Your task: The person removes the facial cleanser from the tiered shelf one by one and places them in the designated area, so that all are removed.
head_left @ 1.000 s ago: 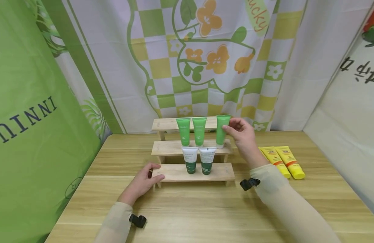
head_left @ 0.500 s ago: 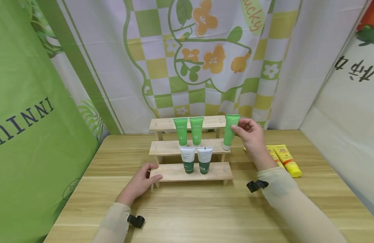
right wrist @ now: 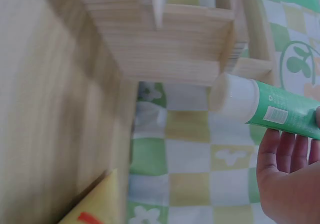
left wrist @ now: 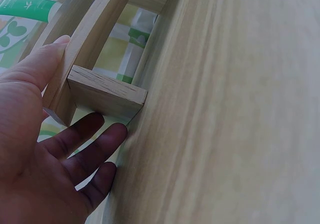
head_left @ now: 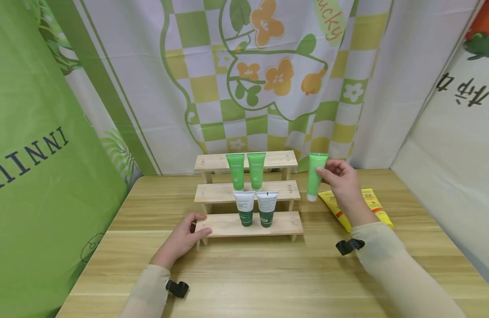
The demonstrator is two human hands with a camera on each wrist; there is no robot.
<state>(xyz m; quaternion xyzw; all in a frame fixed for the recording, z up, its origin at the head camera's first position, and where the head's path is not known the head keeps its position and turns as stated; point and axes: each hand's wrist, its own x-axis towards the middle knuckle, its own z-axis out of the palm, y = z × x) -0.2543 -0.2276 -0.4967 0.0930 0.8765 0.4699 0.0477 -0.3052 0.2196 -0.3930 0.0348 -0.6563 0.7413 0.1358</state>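
One green tube (head_left: 314, 182) has cleared the rack (head_left: 286, 223), right hand (head_left: 345, 183) pinching it.

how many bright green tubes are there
3: the left green tube and middle green tube stand on the wooden rack's middle tier; the third green tube is in the right hand.

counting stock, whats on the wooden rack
On the wooden rack: two white-topped tubes on the bottom step, two green tubes on the middle, their bases partly covered by the front pair. The left hand partly hides the rack's left end.
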